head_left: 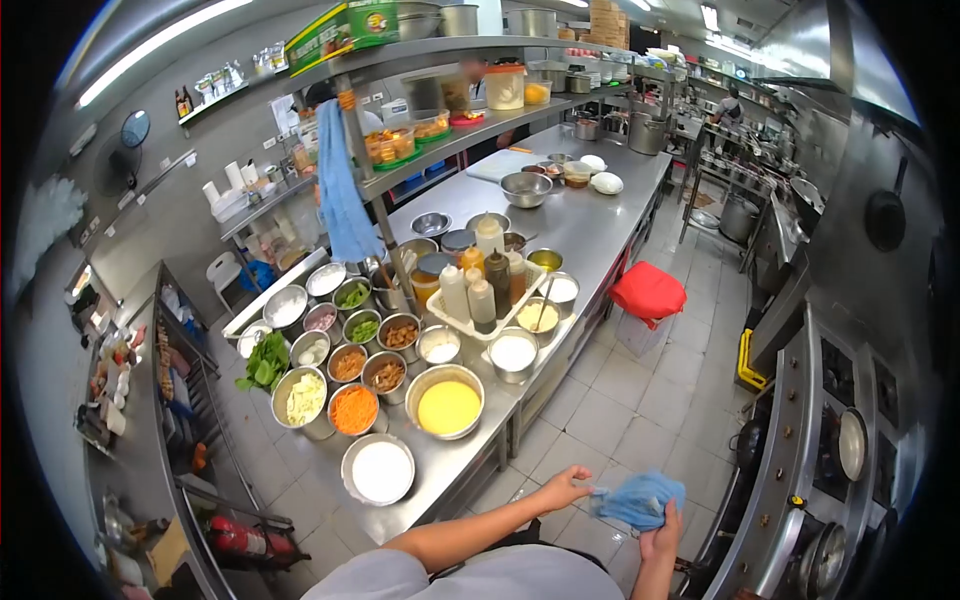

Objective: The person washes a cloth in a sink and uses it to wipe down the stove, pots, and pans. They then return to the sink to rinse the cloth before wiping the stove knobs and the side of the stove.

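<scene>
One blue cloth (640, 498), bunched, held over the tiled floor (600, 400) just off the near end of the counter (590, 225), touching neither.

Two hands on it:
- left hand (565, 490) at the cloth's left end, grip pinched shut on a thin tail of fabric;
- right hand (660, 538) under the cloth's right side, grip closed around the bulk from beneath.

Long axis running from hand to hand, roughly along the counter's near edge. Bulk lying toward the right hand, only the tail reaching the left. Left hand nearer the counter; right hand nearer the burner range (830, 450).

Also present, counted:
- one second blue cloth (340, 190), hanging from a shelf post at the counter's left edge;
- four large bowls at the counter's near end: white contents (380, 470), yellow (448, 405), orange shreds (353, 408), pale shreds (305, 398);
- about six squeeze bottles (482, 300) upright in one white tray, some overlapping, so count not firm;
- one red stool (648, 292) on the floor beside the counter's right edge.
</scene>
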### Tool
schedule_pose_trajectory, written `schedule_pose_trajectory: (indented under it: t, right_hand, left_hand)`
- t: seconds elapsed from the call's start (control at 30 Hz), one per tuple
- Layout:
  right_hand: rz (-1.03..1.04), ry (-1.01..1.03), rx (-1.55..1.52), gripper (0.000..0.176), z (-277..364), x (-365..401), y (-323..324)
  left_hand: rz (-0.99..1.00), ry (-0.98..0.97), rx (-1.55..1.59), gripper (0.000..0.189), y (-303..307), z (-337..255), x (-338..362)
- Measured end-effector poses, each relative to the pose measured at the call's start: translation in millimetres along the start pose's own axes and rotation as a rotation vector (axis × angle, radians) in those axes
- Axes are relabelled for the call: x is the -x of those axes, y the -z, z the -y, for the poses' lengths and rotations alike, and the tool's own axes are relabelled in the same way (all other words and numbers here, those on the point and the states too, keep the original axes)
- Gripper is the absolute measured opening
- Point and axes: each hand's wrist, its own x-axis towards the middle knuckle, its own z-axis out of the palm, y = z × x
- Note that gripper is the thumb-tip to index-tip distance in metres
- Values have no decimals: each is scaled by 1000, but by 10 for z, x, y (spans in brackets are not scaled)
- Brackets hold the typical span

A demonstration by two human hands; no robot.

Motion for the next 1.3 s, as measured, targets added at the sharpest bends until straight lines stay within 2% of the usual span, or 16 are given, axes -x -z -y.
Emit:
schedule_pose_trajectory:
  t: [0.07,0.13,0.27,0.33,0.37,0.43,0.5,0.53,0.6,0.8,0.9,1.0,1.03,1.1,1.2,1.3]
  right_hand:
    - [8,6,13,44,47,-176,-148]
    - [80,-47,83,50,48,-373,-215]
    - [268,-182,167,49,-20,-817,-352]
    - [363,-299,465,43,-36,-1047,-284]
    - [300,-317,515,44,10,-1143,-291]
    - [288,-294,632,40,95,-1424,-320]
    - [221,-287,828,34,202,-1712,-134]
    - [173,-316,900,33,194,-1913,61]
    - [107,-319,911,31,194,-2314,466]
    - [-45,-65,747,24,644,-3264,794]
    - [-85,6,820,24,867,-3388,819]
    - [-94,-46,798,23,985,-3350,886]
    - [-123,-55,797,23,979,-3332,1000]
    - [-151,107,1115,22,971,-3502,1222]
    - [-227,295,1146,28,1379,-3545,879]
    - [-232,295,1054,30,1551,-3455,654]
  left_hand:
    - [-104,28,-83,51,79,-52,-110]
    - [187,51,-68,56,92,-151,-220]
    - [266,60,-71,58,51,-361,-574]
    - [323,132,184,57,39,-474,-812]
    - [316,142,195,57,11,-501,-929]
    - [76,-64,196,50,-76,-515,-1168]
    - [-12,0,-242,50,-66,-145,-1513]
    - [-37,140,32,51,-32,-877,-1484]
    - [-110,273,230,48,-158,-371,-1959]
    - [-170,352,336,45,-321,-565,-2715]
    - [-320,323,488,34,-327,-612,-2999]
    - [-354,327,432,30,-405,-773,-3329]
    - [-280,307,481,24,-432,-616,-3476]
    - [-254,287,408,22,-504,-654,-3656]
    - [-201,264,265,18,-533,-659,-3915]
    - [-253,175,322,20,-624,-991,-4047]
